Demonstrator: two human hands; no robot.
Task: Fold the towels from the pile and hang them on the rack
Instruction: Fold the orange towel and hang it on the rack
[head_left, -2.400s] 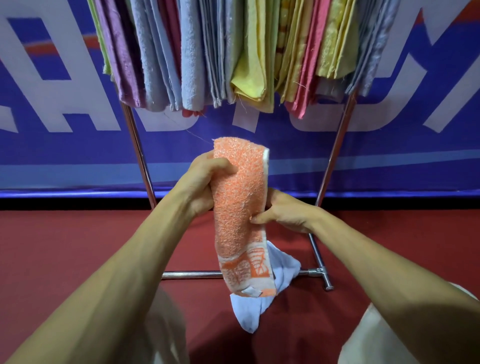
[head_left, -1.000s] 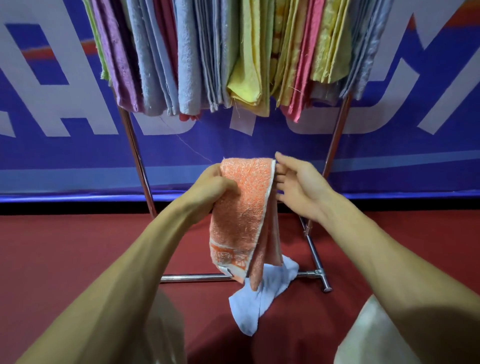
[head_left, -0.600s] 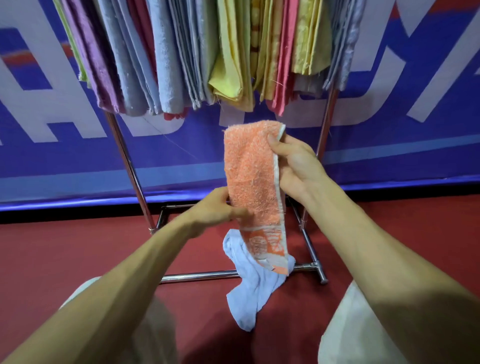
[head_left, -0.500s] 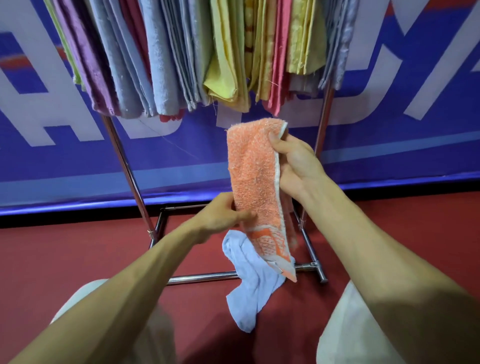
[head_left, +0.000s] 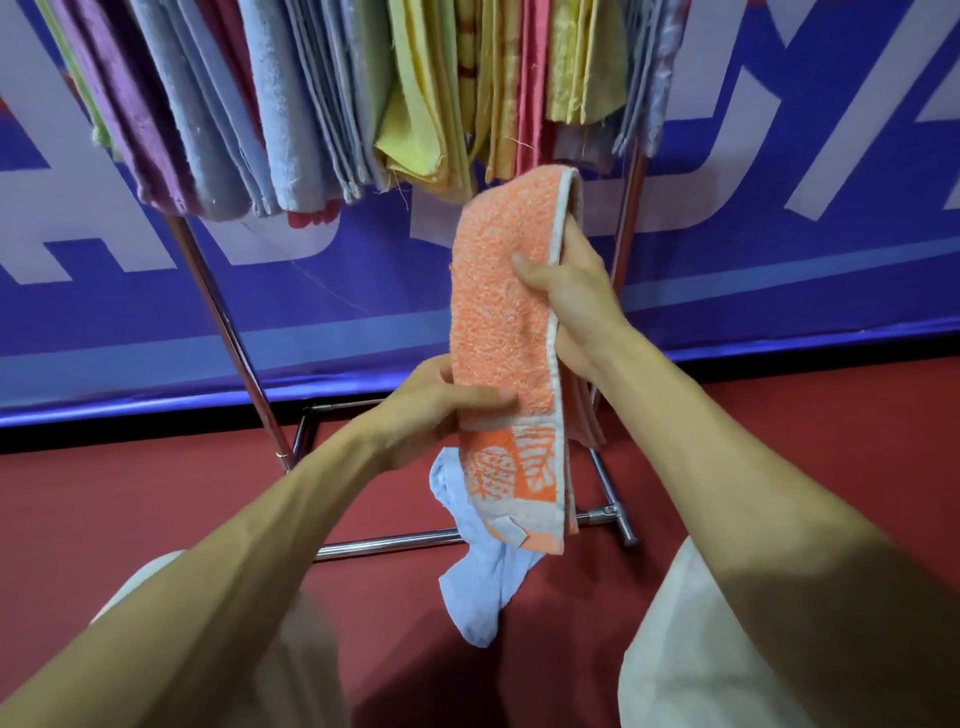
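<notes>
We hold the orange towel (head_left: 498, 322) up in front of the rack (head_left: 228, 322), between the two uprights and above the floor.

Change noted: half a second back the fold sat clearly lower; now its top is just under the hems of the hung towels (head_left: 291, 104). The grip has also swapped since a couple of seconds ago. The right hand (head_left: 571, 306) now takes the upper half, thumb across the front face and fingers wrapped behind. The left hand (head_left: 436, 415) pinches the lower half just above the patterned band, thumb in front and fingers behind. Neither hand is open.

We read this as folding done and hanging begun; the towel is not yet over the bar.

Orientation: the long axis runs close to vertical, with the top leaning slightly right. The folded end points up toward the rack. The patterned ends and small white label point down. The white hem faces right, against the right palm.

A pale blue towel (head_left: 478, 587) lies crumpled on the red floor (head_left: 156, 509) below, across the rack's base bar, unfolded. We see no other loose towels.
</notes>
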